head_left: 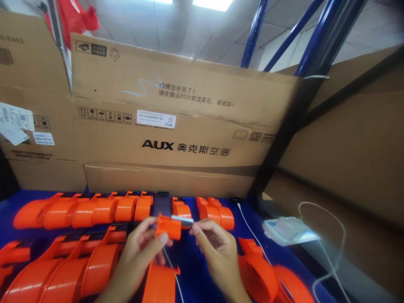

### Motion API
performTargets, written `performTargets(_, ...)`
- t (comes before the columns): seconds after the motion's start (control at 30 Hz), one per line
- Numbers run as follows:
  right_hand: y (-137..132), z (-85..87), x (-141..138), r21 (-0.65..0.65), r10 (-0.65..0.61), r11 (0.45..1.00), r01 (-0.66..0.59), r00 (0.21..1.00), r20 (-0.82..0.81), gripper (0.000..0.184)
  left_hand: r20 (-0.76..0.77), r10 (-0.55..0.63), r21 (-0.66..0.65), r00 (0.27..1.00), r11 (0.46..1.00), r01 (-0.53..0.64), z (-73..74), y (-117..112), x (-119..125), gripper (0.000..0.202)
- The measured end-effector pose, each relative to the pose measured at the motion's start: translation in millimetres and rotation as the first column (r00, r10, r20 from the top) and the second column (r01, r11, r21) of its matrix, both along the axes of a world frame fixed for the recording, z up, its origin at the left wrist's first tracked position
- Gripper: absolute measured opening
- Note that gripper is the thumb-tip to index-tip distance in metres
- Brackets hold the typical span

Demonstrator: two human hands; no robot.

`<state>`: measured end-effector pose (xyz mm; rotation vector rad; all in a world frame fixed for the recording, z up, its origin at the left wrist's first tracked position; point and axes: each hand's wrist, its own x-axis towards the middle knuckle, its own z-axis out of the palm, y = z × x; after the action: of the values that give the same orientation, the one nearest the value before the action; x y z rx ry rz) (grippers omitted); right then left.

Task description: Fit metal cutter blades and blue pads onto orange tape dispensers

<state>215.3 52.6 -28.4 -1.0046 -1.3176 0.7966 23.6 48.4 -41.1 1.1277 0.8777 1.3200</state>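
Observation:
Near the bottom centre, my left hand (pixel 142 248) grips an orange plastic piece (pixel 169 229) between thumb and fingers. My right hand (pixel 217 248) pinches the right end of a thin grey-and-white strip (pixel 183 219). The strip's other end meets the top of the orange piece; whether it sits inside or only against it I cannot tell. Just below my hands lies a curved orange part (pixel 160 284), and I cannot tell if it joins the held piece. Behind them stands a dark upright block (pixel 163 205).
Rows of orange curved parts (pixel 104 210) line the blue surface (pixel 195 269), with more at right (pixel 261 273). White cables run past a clear plastic case (pixel 288 230). A large cardboard panel (pixel 189 126) stands behind, beside a dark rack post (pixel 293 109).

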Motion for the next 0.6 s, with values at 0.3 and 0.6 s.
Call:
performTargets(0.3, 2.5, -5.8, -3.2, 0.053, 0.124, 0.991, -0.125, 0.992, 0.029, 0.016, -0.079, -0.048, -0.009, 0.996, 0.999, 0.047, 0.7, -0.6, 0.6, 0.039)
performTargets(0.6, 3.1, -10.3, -0.4, 0.11, 0.15, 0.979, -0.174, 0.968, 0.2, 0.024, 0.012, 0.012, -0.03, 1.0, 0.999, -0.012, 0.4, 3.2, -2.8, 0.036)
